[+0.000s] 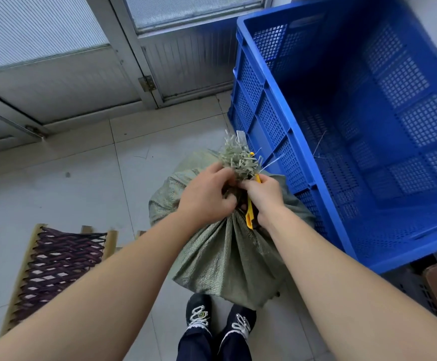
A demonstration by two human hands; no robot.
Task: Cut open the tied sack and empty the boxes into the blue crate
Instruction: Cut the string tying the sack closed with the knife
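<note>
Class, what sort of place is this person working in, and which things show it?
Probably a storeroom or warehouse entrance: a large blue crate stands on a tiled floor, next to a tied woven sack and a metal-framed door.

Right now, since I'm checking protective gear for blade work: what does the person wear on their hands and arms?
Nothing that shows. The left hand and right hand are bare, with no gloves, rings or wristbands in view. The left forearm and right forearm are bare too; no sleeve or watch appears up to the frame's lower edge.
</note>
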